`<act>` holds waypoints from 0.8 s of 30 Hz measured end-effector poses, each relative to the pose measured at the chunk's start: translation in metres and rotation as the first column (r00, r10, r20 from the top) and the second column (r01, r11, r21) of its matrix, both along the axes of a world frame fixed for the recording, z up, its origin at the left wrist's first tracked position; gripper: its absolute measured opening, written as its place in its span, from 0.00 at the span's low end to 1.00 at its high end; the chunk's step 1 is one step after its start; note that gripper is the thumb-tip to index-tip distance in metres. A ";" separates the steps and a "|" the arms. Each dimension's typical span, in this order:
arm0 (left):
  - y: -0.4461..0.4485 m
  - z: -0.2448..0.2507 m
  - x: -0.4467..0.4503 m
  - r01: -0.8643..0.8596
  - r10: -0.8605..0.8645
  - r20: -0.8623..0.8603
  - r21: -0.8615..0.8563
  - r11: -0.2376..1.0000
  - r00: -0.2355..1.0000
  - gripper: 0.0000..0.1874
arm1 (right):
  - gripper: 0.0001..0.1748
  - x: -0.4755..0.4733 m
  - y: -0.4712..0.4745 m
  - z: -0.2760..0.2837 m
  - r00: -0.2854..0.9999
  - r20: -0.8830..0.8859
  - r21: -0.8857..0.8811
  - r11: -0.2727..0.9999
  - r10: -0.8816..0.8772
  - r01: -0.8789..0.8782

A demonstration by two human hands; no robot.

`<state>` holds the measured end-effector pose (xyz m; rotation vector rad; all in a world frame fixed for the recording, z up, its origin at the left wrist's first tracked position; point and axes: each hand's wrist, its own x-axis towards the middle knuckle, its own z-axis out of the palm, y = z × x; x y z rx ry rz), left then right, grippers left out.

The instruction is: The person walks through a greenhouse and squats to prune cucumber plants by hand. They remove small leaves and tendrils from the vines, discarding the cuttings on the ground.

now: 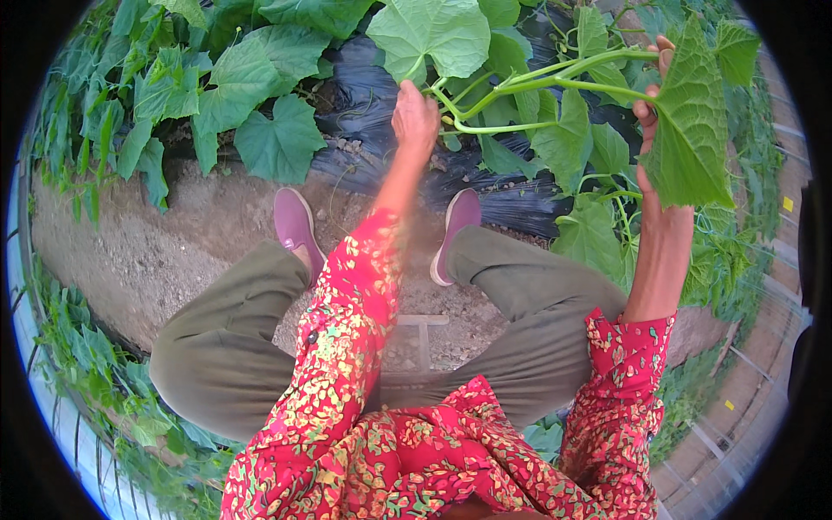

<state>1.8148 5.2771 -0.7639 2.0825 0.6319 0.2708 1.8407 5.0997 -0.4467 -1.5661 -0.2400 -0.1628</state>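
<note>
A green cucumber vine [507, 88] with thick stems is stretched between my two hands at the upper right. My left hand [416, 120] is closed at the vine's left end, pinching a leaf stalk just below a broad pale leaf [432, 39]. The fingertips there are turned away, so the exact grip is partly hidden. On the right, my right hand [647, 123] is raised with its fingers curled around the stems. A large ribbed leaf [692, 123] hangs in front of that hand and covers part of it.
Black plastic mulch film [357, 84] covers the bed under the plants. Dense leaves [240, 71] grow at the upper left. My pink shoes [296, 221] rest on the bare soil path [175, 240]. A metal frame [422, 338] shows between my legs. More plants [84, 364] stand behind me.
</note>
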 end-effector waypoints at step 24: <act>0.027 -0.043 0.017 -0.055 0.016 -0.059 -0.756 0.652 0.998 0.15 | 0.20 -0.004 -0.024 0.013 0.985 -0.032 -0.078 0.983 -0.172 0.169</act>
